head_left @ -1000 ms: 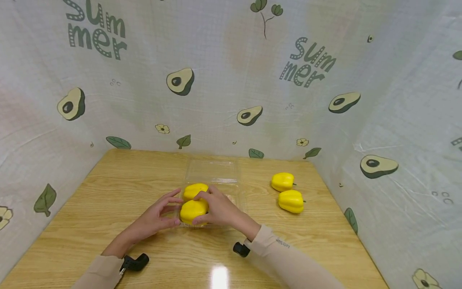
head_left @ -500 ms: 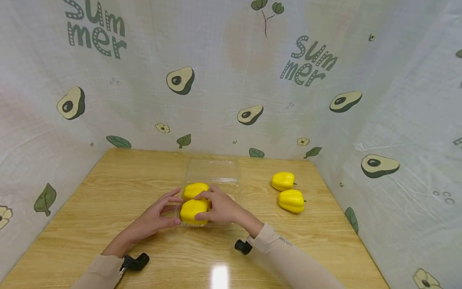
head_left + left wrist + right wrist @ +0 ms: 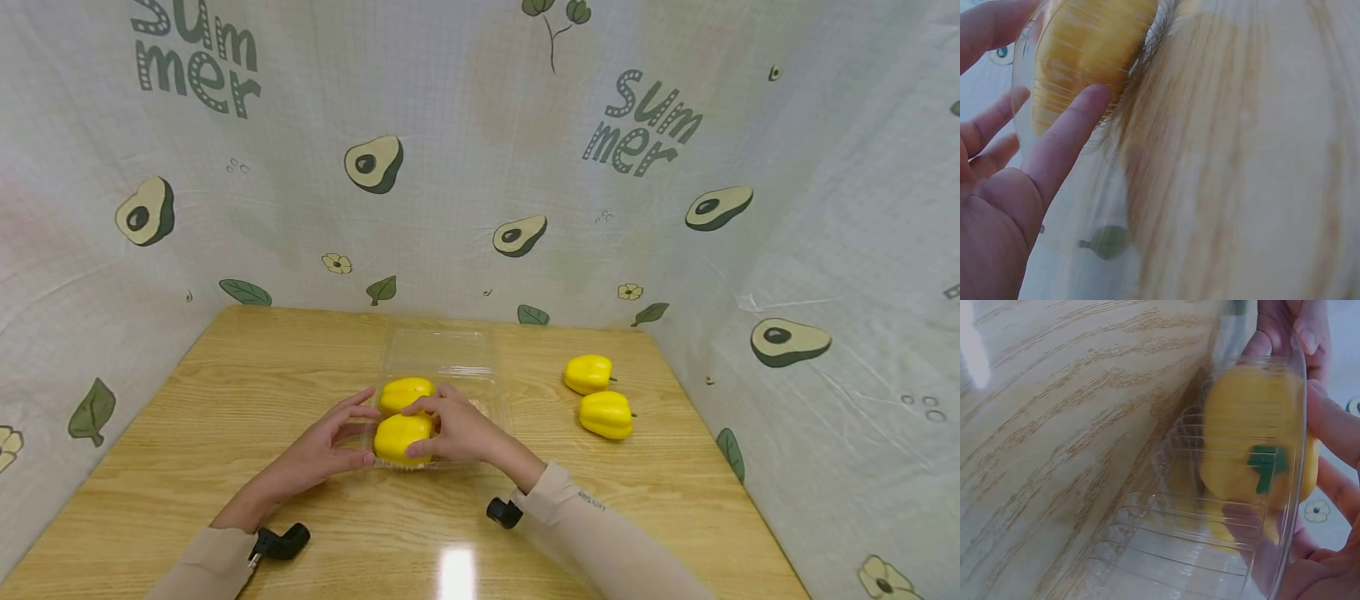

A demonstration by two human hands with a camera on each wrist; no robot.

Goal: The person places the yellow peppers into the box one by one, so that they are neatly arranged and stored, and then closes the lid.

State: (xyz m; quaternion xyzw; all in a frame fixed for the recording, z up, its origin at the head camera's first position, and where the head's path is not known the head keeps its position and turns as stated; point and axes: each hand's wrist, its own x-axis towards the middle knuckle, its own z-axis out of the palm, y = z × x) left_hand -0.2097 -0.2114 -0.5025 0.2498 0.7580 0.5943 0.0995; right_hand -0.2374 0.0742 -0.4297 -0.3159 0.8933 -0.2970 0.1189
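A clear plastic clamshell box (image 3: 480, 387) lies open on the wooden table, its lid (image 3: 438, 348) folded back toward the rear. Two yellow bell peppers sit side by side in its left part: a rear pepper (image 3: 407, 394) and a front pepper (image 3: 399, 438). My right hand (image 3: 463, 429) holds the front pepper from the right with thumb and fingers; through the box wall, its green stem (image 3: 1266, 465) shows in the right wrist view. At the box's left side is my left hand (image 3: 330, 446), fingers extended, with the thumb (image 3: 1075, 131) against the clear wall in the left wrist view.
Two more yellow bell peppers, one behind (image 3: 588, 374) and one in front (image 3: 606, 416), lie on the table (image 3: 300, 358) right of the box. A patterned cloth (image 3: 450, 167) hangs around the table's back and sides.
The right hand shifts very slightly to the right and then stays at the front pepper. The left hand, box and other peppers hold their places.
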